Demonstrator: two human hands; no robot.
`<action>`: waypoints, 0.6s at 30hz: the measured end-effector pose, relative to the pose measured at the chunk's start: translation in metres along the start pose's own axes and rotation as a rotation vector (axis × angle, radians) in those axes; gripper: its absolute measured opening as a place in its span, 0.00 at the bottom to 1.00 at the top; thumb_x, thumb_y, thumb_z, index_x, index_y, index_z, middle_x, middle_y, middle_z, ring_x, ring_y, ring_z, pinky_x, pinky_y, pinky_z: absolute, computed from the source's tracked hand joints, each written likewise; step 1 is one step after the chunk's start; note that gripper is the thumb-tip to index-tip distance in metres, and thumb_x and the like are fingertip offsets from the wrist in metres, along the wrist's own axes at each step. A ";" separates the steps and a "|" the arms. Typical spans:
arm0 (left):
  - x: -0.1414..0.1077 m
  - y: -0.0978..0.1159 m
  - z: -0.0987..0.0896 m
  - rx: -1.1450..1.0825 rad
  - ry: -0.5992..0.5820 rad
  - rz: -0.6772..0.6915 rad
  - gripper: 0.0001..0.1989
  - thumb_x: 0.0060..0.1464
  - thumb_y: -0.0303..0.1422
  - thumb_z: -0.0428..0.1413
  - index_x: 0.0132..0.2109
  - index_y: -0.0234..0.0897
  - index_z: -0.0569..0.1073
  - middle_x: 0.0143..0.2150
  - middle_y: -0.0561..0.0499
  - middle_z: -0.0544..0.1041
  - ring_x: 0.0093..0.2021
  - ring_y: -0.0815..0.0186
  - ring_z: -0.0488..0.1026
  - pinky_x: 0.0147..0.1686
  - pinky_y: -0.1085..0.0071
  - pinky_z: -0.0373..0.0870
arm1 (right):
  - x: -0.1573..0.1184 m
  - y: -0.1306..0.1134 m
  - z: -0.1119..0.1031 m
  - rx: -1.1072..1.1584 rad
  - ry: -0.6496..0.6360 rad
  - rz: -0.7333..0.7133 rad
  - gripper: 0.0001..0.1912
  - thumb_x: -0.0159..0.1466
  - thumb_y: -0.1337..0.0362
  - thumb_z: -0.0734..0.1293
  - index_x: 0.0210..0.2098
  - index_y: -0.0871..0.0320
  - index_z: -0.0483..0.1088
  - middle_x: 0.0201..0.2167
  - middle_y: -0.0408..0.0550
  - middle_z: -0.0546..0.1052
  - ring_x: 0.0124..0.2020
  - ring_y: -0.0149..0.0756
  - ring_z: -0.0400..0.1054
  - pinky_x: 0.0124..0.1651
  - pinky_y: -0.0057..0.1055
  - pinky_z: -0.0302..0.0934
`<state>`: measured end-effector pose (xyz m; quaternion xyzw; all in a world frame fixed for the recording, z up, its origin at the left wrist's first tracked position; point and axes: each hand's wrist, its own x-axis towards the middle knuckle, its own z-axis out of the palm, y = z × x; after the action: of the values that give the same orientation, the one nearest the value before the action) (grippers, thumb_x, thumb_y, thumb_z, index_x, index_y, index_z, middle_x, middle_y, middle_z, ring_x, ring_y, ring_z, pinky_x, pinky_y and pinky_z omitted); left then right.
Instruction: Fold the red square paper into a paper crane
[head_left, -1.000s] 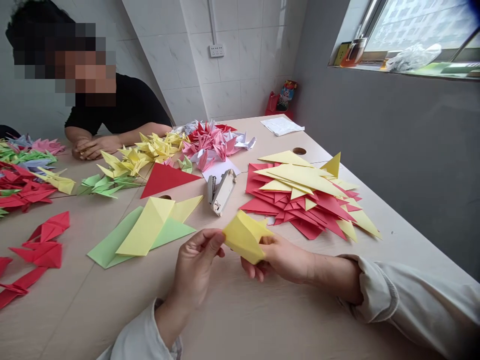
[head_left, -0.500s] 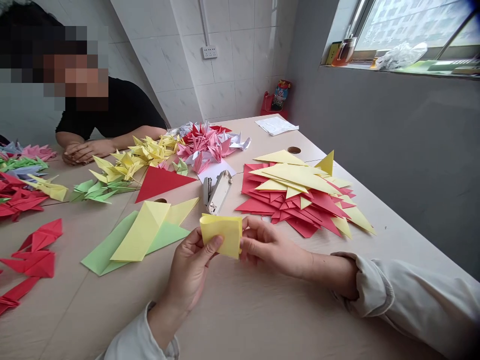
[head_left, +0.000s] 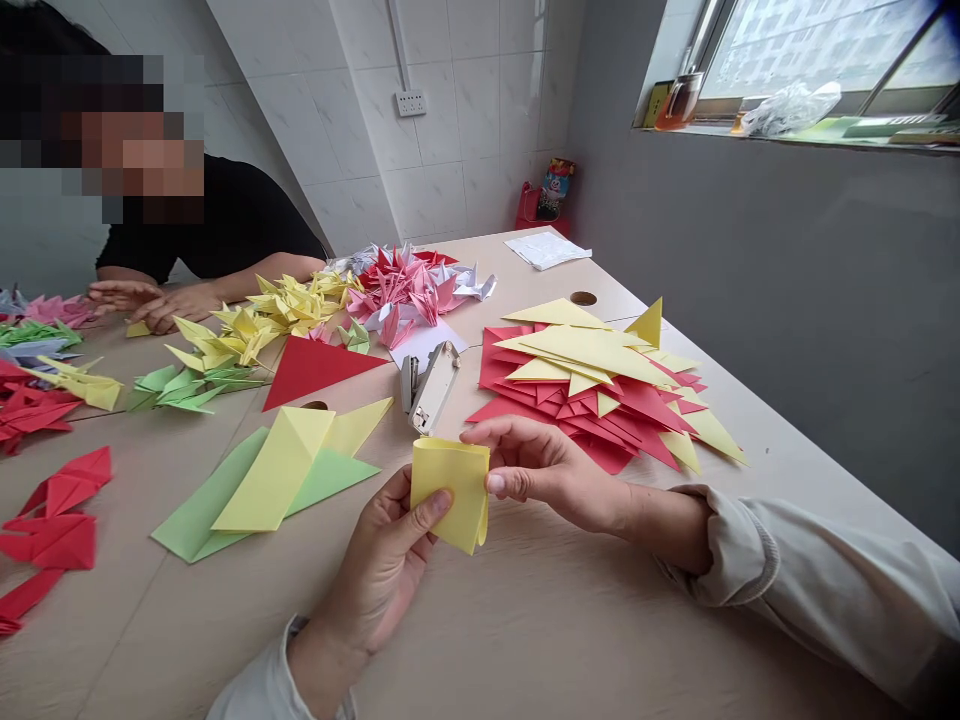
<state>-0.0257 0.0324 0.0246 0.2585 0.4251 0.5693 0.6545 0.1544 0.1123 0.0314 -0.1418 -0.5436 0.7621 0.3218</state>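
Note:
A folded yellow paper (head_left: 451, 492) is pinched in my left hand (head_left: 394, 550), with the thumb flat on its face. My right hand (head_left: 551, 475) is at the paper's right edge, its thumb touching or nearly touching that edge and its index finger raised apart over the top corner. A stapler (head_left: 433, 388) lies just beyond the paper. To the left, folded yellow sheets (head_left: 281, 470) rest on a green sheet (head_left: 217, 500). Behind my right hand lies a pile of red and yellow folded papers (head_left: 592, 370).
Yellow (head_left: 292, 300), pink (head_left: 405, 285) and green (head_left: 191, 385) folded pieces cover the far left table. A red triangle (head_left: 319, 370) lies nearer, red pieces (head_left: 64, 510) at left. Across the table sits a person in black (head_left: 247, 215). A white paper (head_left: 547, 250) lies at the back.
The yellow paper has tilted and shows more of its face. My right index finger has lifted from its edge. The other person's hands have moved apart, with a small yellow piece beside them.

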 end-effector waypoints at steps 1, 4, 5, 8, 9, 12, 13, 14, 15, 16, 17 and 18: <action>0.000 0.000 0.000 0.009 0.006 0.007 0.12 0.50 0.28 0.64 0.44 0.39 0.76 0.45 0.50 0.78 0.41 0.68 0.73 0.38 0.75 0.73 | 0.000 0.000 0.000 -0.015 -0.009 0.008 0.19 0.59 0.63 0.72 0.50 0.53 0.70 0.40 0.45 0.71 0.38 0.30 0.67 0.42 0.30 0.63; 0.000 -0.001 0.001 0.077 0.043 0.045 0.12 0.50 0.30 0.64 0.44 0.39 0.75 0.44 0.50 0.78 0.42 0.67 0.73 0.40 0.73 0.72 | -0.001 -0.001 0.002 -0.130 0.014 0.029 0.22 0.58 0.61 0.73 0.51 0.54 0.68 0.42 0.47 0.72 0.40 0.33 0.67 0.43 0.32 0.64; -0.001 -0.001 0.002 0.114 0.061 0.063 0.13 0.50 0.30 0.64 0.44 0.39 0.75 0.44 0.50 0.78 0.43 0.66 0.73 0.41 0.73 0.71 | -0.002 0.000 0.003 -0.192 0.031 0.031 0.23 0.57 0.60 0.73 0.51 0.54 0.68 0.43 0.47 0.72 0.40 0.34 0.67 0.42 0.31 0.64; -0.002 -0.003 0.004 0.228 0.100 0.100 0.15 0.48 0.32 0.65 0.44 0.38 0.74 0.42 0.51 0.79 0.42 0.66 0.73 0.42 0.73 0.70 | -0.003 0.001 0.006 -0.364 0.062 -0.011 0.26 0.57 0.59 0.73 0.53 0.54 0.66 0.47 0.48 0.71 0.41 0.34 0.67 0.41 0.29 0.64; -0.002 -0.003 0.005 0.257 0.105 0.106 0.15 0.48 0.33 0.65 0.44 0.38 0.74 0.41 0.51 0.79 0.42 0.66 0.73 0.42 0.73 0.70 | -0.004 0.001 0.007 -0.393 0.064 -0.024 0.28 0.57 0.60 0.73 0.55 0.53 0.65 0.47 0.48 0.71 0.40 0.33 0.67 0.40 0.29 0.64; -0.004 -0.005 0.008 0.331 0.127 0.141 0.15 0.47 0.34 0.66 0.42 0.38 0.75 0.38 0.52 0.80 0.39 0.66 0.74 0.40 0.74 0.70 | -0.003 0.002 0.008 -0.411 0.092 -0.003 0.26 0.58 0.58 0.72 0.54 0.57 0.64 0.40 0.47 0.73 0.36 0.31 0.67 0.36 0.27 0.63; -0.004 -0.005 0.009 0.355 0.143 0.159 0.15 0.46 0.34 0.66 0.42 0.38 0.75 0.37 0.52 0.80 0.37 0.66 0.74 0.39 0.74 0.70 | -0.003 0.002 0.008 -0.431 0.102 0.020 0.22 0.59 0.56 0.71 0.49 0.59 0.67 0.36 0.45 0.73 0.33 0.30 0.66 0.34 0.26 0.62; -0.005 -0.005 0.009 0.377 0.157 0.176 0.14 0.46 0.34 0.66 0.41 0.38 0.75 0.36 0.53 0.80 0.36 0.67 0.74 0.37 0.75 0.70 | -0.003 0.002 0.008 -0.467 0.111 0.038 0.18 0.59 0.55 0.70 0.42 0.61 0.69 0.32 0.44 0.72 0.31 0.29 0.64 0.31 0.25 0.59; -0.005 -0.006 0.009 0.396 0.165 0.185 0.14 0.45 0.34 0.66 0.40 0.38 0.75 0.35 0.53 0.79 0.35 0.67 0.73 0.36 0.75 0.70 | -0.002 0.002 0.008 -0.511 0.117 0.048 0.17 0.60 0.53 0.70 0.36 0.62 0.70 0.28 0.43 0.70 0.29 0.29 0.62 0.29 0.24 0.57; -0.005 -0.006 0.009 0.411 0.164 0.188 0.13 0.46 0.34 0.66 0.40 0.38 0.75 0.35 0.53 0.79 0.34 0.67 0.73 0.35 0.75 0.70 | -0.002 0.001 0.008 -0.557 0.118 0.054 0.18 0.60 0.51 0.69 0.31 0.62 0.69 0.26 0.42 0.69 0.27 0.28 0.60 0.27 0.24 0.55; -0.006 -0.006 0.008 0.422 0.151 0.185 0.13 0.46 0.35 0.66 0.40 0.38 0.75 0.35 0.53 0.79 0.34 0.67 0.72 0.35 0.75 0.70 | -0.002 0.000 0.007 -0.596 0.120 0.054 0.19 0.61 0.50 0.68 0.28 0.62 0.68 0.25 0.42 0.68 0.26 0.27 0.59 0.26 0.24 0.53; -0.006 -0.006 0.007 0.434 0.130 0.178 0.12 0.47 0.35 0.65 0.40 0.38 0.76 0.35 0.53 0.79 0.34 0.67 0.72 0.35 0.75 0.70 | -0.002 0.000 0.007 -0.622 0.122 0.050 0.20 0.61 0.49 0.67 0.27 0.62 0.68 0.24 0.41 0.67 0.26 0.27 0.58 0.26 0.24 0.52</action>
<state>-0.0164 0.0265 0.0249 0.3925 0.5541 0.5355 0.5021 0.1520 0.1058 0.0342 -0.2921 -0.7267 0.5571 0.2761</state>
